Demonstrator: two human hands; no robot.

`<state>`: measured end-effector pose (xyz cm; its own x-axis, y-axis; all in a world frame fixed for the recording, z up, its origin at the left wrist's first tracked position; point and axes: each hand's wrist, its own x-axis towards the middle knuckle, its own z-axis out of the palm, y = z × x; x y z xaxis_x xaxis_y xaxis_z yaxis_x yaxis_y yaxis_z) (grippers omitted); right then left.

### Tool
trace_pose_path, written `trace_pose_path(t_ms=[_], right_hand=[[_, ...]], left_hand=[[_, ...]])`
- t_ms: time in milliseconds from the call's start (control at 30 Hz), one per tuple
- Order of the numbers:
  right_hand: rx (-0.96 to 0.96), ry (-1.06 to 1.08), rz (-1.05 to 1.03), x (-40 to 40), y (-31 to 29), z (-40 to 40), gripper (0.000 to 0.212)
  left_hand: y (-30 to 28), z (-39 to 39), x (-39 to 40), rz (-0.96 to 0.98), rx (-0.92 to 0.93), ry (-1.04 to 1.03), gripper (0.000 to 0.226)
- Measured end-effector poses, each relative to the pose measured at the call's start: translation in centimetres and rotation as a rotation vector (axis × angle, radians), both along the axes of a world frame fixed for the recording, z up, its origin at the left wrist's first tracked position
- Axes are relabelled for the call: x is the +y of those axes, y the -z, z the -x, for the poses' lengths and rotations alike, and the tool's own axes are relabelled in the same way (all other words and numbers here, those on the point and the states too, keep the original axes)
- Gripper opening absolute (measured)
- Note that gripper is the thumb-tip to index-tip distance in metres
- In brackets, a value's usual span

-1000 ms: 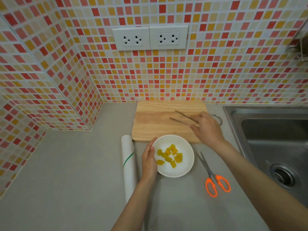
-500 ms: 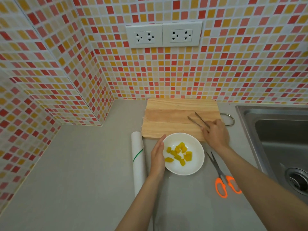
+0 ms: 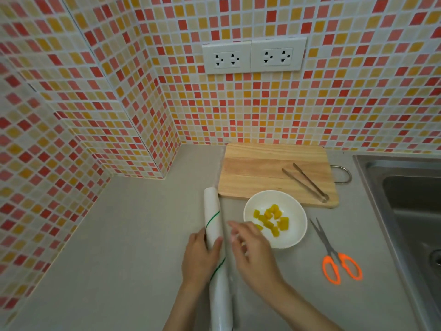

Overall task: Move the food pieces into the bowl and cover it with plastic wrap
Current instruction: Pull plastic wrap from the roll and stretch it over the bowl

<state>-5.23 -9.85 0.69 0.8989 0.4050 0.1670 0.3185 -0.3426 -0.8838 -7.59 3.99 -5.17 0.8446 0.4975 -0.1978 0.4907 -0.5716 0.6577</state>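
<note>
A white bowl (image 3: 291,206) stands on the grey counter with several yellow food pieces (image 3: 272,219) in it. Left of the bowl lies a white plastic wrap roll (image 3: 213,216) with a green line. My left hand (image 3: 199,256) grips the roll from the left, thumb across it. My right hand (image 3: 253,249) hovers just right of the roll, fingers apart and blurred, at the roll's loose clear edge; it covers the bowl's near-left rim. Metal tongs (image 3: 306,182) lie on the wooden cutting board (image 3: 257,173) behind the bowl.
Orange-handled scissors (image 3: 334,256) lie right of the bowl. A steel sink (image 3: 410,201) takes up the right side. Tiled walls with two sockets (image 3: 254,56) close the back and left. Bare counter (image 3: 114,235) stretches to the left.
My right hand has let go of the tongs, which now lie on the board, and come across to the roll. My left hand has left the bowl and taken hold of the roll.
</note>
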Motion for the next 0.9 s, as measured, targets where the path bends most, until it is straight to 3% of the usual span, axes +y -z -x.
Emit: trace_pose_path(t_ms=[67, 133, 233, 300, 433, 533, 767, 900], right_hand=[[0.087, -0.014, 0.061, 0.8, 1.3, 0.9, 0.031], [0.141, 0.008, 0.102, 1.3, 1.9, 0.9, 0.035], [0.192, 0.080, 0.115, 1.9, 1.4, -0.3, 0.047], [0.237, 0.160, 0.075, 2.3, 0.5, -1.6, 0.045], [0.291, 0.257, -0.188, 2.2, -2.0, -3.7, 0.016], [0.268, 0.310, -0.245, 1.4, -3.0, -4.4, 0.005], [0.197, 0.361, -0.214, -0.6, -3.4, -4.6, 0.021], [0.192, 0.305, -0.109, -0.9, -3.5, -4.4, 0.013]], left_hand=[[-0.3, 0.0, 0.2, 0.122, -0.093, -0.030, 0.029], [-1.0, 0.3, 0.5, 0.361, -0.169, -0.097, 0.021], [-2.2, 0.6, 0.6, 0.775, -0.302, -0.146, 0.020], [-3.2, 0.1, 0.3, 0.928, -0.376, -0.148, 0.024], [-4.9, -1.4, -1.1, 0.970, -0.450, -0.057, 0.025], [-5.6, -2.1, -2.0, 0.920, -0.487, 0.012, 0.025], [-6.6, -2.7, -3.8, 0.824, -0.553, 0.069, 0.045], [-6.7, -3.1, -4.4, 1.013, -0.521, 0.073, 0.042]])
